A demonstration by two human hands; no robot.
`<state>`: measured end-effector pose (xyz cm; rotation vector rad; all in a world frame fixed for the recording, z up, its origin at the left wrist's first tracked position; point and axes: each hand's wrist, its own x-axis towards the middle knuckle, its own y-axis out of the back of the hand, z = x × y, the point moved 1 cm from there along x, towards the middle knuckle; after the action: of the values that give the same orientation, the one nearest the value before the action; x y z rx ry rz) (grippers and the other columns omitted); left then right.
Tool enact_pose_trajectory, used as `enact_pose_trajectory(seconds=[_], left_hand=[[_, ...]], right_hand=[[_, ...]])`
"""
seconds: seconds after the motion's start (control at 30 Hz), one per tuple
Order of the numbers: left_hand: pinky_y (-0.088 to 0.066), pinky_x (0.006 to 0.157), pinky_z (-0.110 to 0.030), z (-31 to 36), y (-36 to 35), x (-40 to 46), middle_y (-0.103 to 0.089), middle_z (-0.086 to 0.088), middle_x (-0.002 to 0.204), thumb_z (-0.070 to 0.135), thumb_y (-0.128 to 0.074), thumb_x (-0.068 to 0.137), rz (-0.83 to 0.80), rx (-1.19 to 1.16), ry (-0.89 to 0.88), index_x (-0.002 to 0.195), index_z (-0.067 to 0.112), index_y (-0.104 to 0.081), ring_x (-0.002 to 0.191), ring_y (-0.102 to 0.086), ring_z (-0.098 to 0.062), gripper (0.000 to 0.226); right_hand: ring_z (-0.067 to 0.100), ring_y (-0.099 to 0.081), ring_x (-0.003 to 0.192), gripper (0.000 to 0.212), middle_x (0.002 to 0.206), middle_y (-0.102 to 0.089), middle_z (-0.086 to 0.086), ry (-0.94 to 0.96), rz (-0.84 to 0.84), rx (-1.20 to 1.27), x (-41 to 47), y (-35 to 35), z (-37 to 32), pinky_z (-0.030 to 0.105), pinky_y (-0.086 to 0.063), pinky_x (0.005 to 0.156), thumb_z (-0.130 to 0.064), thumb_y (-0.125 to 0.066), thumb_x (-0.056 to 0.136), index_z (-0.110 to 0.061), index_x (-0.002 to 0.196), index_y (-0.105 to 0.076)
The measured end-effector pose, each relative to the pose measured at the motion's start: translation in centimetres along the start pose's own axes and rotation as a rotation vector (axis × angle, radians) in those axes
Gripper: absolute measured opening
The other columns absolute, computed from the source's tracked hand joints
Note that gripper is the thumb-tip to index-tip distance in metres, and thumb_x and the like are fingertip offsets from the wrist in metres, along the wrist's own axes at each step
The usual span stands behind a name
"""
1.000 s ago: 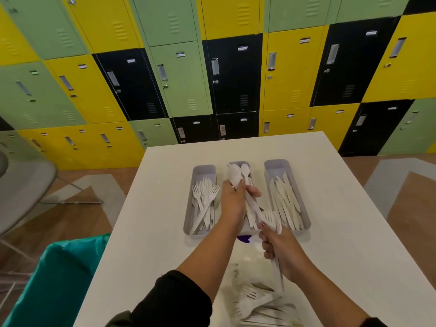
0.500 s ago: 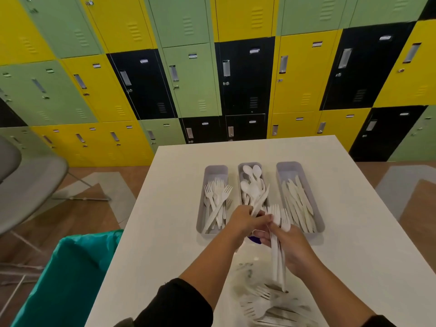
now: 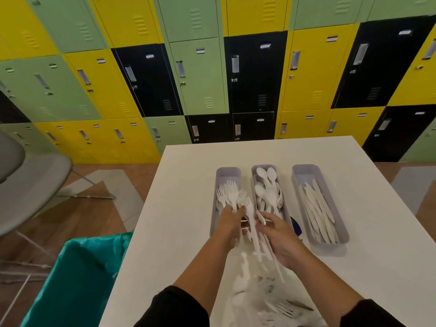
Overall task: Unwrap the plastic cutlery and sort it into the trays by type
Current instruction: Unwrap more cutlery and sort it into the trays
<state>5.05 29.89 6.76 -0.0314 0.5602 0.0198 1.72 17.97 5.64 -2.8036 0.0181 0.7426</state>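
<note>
Closest to the person, a blurry heap of wrapped white cutlery [image 3: 271, 300] lies on the white table [image 3: 165, 232]. Just past it, the right hand [image 3: 280, 237] curls its fingers around a bunch of forks [image 3: 256, 239]. The left hand [image 3: 230, 224] pinches the top of one of these forks at the near end of the left tray [image 3: 227, 175], which has forks in it. The middle tray [image 3: 264, 167] holds spoons and the right tray [image 3: 306, 171] holds knives. Far behind are colored lockers [image 3: 200, 79].
</note>
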Motion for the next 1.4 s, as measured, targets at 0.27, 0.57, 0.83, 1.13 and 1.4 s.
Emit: enact_pose_trajectory(seconds=[0.27, 0.57, 0.83, 1.13, 1.4], left_hand=[[-0.057, 0.062, -0.020, 3.1, 3.7, 4.4, -0.061, -0.010, 0.097, 0.011, -0.053, 0.093, 0.117, 0.300, -0.120, 0.118, 0.000, -0.047, 0.082, -0.064, -0.024, 0.028], [-0.042, 0.063, -0.027, 5.7, 4.7, 7.6, -0.062, -0.014, 0.091, 0.017, -0.046, 0.093, 0.094, 0.529, -0.273, 0.081, 0.014, -0.053, 0.082, -0.054, -0.022, 0.014], [-0.032, 0.061, -0.024, 3.9, 4.2, 7.2, -0.064, -0.017, 0.099, 0.004, -0.040, 0.092, 0.044, 0.829, -0.275, 0.087, 0.009, -0.058, 0.081, -0.048, -0.017, 0.019], [-0.031, 0.077, -0.012, 2.1, 3.3, 4.1, -0.054, -0.011, 0.127, -0.001, -0.036, 0.093, 0.145, 0.888, -0.428, 0.128, 0.003, -0.048, 0.112, -0.052, -0.022, 0.037], [-0.045, 0.090, -0.021, -0.2, 0.6, -2.4, -0.054, 0.002, 0.118, 0.013, -0.052, 0.092, 0.115, 0.794, -0.612, 0.117, 0.014, -0.054, 0.107, -0.054, -0.011, 0.025]], right_hand=[[0.025, -0.067, 0.084, 0.029, 0.087, -0.070, 0.006, 0.032, 0.146, -0.036, 5.1, -5.1, -1.3, 0.042, -0.054, 0.084, 0.001, -0.039, 0.092, -0.008, 0.103, -0.065], [0.028, -0.064, 0.095, 0.032, 0.106, -0.066, 0.015, 0.037, 0.116, 0.031, 10.8, -9.4, -3.7, 0.032, -0.052, 0.070, -0.016, -0.039, 0.097, -0.011, 0.124, -0.056], [0.019, -0.050, 0.121, 0.044, 0.139, -0.049, 0.003, 0.052, 0.046, 0.056, 10.8, -8.4, -3.3, 0.019, -0.046, 0.079, -0.029, -0.035, 0.100, -0.023, 0.144, -0.034], [0.007, -0.059, 0.100, 0.029, 0.107, -0.064, -0.002, 0.230, 0.101, -0.123, 7.1, -5.6, -3.0, 0.011, -0.043, 0.070, 0.000, -0.052, 0.091, -0.019, 0.111, -0.062], [0.012, -0.063, 0.091, 0.024, 0.093, -0.067, -0.002, 0.295, 0.126, -0.244, 0.8, -2.2, -1.9, 0.010, -0.048, 0.068, 0.002, -0.057, 0.086, -0.021, 0.090, -0.065]])
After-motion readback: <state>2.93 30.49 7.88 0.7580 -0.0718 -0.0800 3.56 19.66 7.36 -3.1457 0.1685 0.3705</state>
